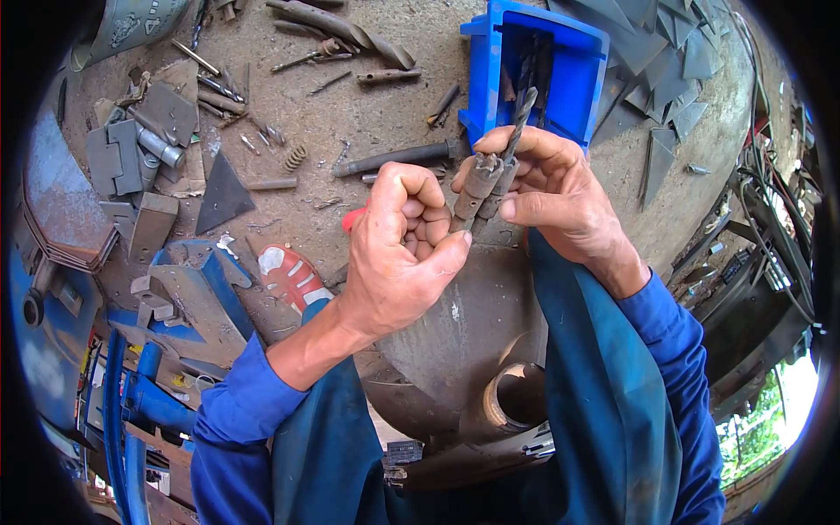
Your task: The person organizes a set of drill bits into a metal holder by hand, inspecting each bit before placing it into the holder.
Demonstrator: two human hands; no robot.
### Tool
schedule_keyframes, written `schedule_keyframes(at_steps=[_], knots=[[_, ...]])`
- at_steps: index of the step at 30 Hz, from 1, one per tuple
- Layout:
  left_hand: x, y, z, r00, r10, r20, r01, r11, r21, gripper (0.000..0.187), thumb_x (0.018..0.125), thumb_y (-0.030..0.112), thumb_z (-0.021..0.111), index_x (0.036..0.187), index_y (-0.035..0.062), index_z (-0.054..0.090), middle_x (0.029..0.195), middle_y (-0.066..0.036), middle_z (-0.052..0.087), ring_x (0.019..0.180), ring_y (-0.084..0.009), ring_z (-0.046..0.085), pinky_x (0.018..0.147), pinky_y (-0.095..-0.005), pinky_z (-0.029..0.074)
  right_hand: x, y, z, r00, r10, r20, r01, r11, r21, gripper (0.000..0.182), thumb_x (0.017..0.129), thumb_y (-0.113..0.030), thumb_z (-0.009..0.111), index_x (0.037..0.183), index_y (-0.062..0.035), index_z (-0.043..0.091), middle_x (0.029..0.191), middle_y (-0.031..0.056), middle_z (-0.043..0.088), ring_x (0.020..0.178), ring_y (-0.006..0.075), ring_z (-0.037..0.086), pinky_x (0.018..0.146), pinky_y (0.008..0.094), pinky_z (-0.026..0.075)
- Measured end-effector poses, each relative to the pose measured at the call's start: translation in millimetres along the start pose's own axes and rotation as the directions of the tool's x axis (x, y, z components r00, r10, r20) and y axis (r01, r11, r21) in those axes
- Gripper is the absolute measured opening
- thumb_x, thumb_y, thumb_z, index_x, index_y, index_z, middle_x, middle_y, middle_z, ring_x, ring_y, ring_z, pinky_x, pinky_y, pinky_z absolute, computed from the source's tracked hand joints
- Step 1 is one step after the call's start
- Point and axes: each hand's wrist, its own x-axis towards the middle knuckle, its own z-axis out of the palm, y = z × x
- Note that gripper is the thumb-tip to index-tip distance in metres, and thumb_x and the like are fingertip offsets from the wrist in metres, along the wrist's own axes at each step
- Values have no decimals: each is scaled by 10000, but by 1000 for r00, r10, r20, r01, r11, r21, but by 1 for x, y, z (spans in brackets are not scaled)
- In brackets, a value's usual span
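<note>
In front of me, close together, are two worn cylindrical metal hole cutters. The nearer one [477, 188] has a toothed top end. Just behind it, the second cutter [497, 185] has a spiral drill bit [523, 120] pointing up past it. My left hand [395, 241] is closed, its thumb and curled fingers pinching the lower end of the nearer cutter. Around the cutter with the drill bit, my right hand [556, 188] is closed with thumb and fingers. The cutters' lower ends are partly hidden by my fingers.
A blue plastic bin [479, 79] with drill bits inside lies beyond my right hand. Large drill bits [350, 31], a dark metal rod [394, 159] and a spring [296, 158] lie on the floor. Metal plate offcuts [669, 61] are piled at upper right. A red shoe [293, 276] is at left.
</note>
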Motion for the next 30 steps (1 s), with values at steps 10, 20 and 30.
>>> schedule_keyframes(at_steps=[10, 20, 30], knots=[[2, -5, 0, 1000, 10, -17, -9, 1000, 15, 359, 804, -53, 686, 1041, 73, 449, 772, 48, 488, 632, 14, 423, 536, -164, 359, 0, 1, -3, 1000, 2, 16, -1, 998, -64, 492, 786, 59, 707, 1262, -28, 623, 1165, 188, 692, 1108, 257, 667, 1024, 395, 493], [3, -2, -2, 997, -67, 26, 66, 997, 38, 417, 828, -94, 658, 1140, 53, 424, 875, 22, 510, 704, -16, 406, 618, -181, 348, 0, 1, 1, 1000, -16, -12, 15, 994, -107, 492, 770, 118, 636, 1254, 30, 649, 1155, 81, 697, 1081, 145, 655, 985, 307, 519], [5, -2, -3, 998, -21, 63, 18, 999, 39, 395, 902, 60, 696, 1212, 15, 457, 871, 5, 541, 717, -22, 478, 632, -187, 421, 0, -5, 7, 1000, 14, 0, -14, 985, -173, 435, 803, 156, 621, 1224, 60, 664, 1142, 129, 710, 1064, 179, 678, 974, 315, 534]])
